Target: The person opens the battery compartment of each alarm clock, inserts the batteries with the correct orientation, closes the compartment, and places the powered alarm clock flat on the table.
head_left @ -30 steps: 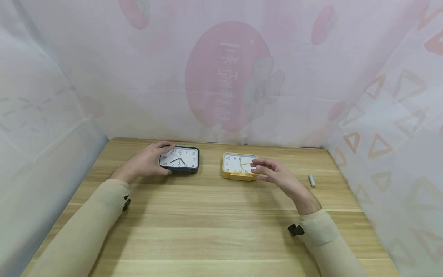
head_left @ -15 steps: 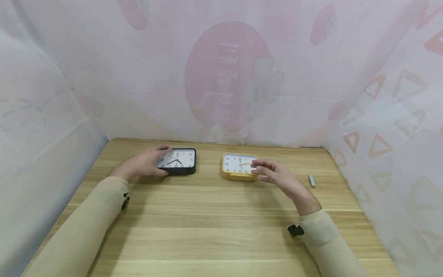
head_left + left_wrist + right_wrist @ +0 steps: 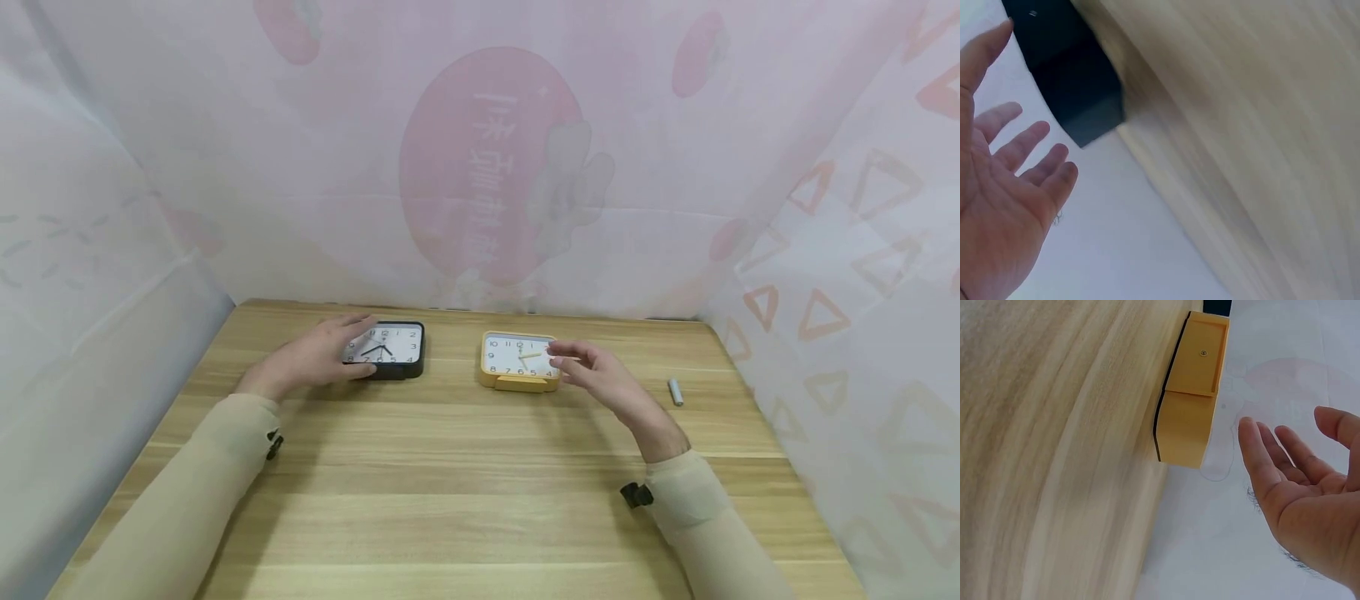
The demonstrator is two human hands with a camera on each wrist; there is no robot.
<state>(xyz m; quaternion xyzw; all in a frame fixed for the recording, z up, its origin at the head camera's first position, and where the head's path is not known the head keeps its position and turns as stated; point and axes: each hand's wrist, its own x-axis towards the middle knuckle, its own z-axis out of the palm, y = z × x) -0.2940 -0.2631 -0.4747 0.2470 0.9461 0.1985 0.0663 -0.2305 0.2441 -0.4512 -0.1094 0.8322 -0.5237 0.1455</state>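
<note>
A black alarm clock (image 3: 390,346) lies face up at the back left of the table, its white dial partly covered by my left hand (image 3: 311,354). In the left wrist view this hand's fingers are spread and loosely bent beside the clock's dark side (image 3: 1079,81), with the thumb tip right at its edge. To the right lies a yellow alarm clock (image 3: 510,357), also face up. My right hand (image 3: 603,383) hovers by its right edge, fingertips overlapping the dial. The right wrist view shows a gap between those relaxed fingers and the yellow case (image 3: 1191,394).
A small grey cylinder, like a battery (image 3: 676,392), lies on the wooden table (image 3: 465,483) to the right of the yellow clock. Printed cloth walls (image 3: 337,208) close in the back and both sides.
The black clock has shifted slightly left and toward me, then stayed put. My left fingers have since slid a little right over it. My right hand has drawn back slightly rightward.
</note>
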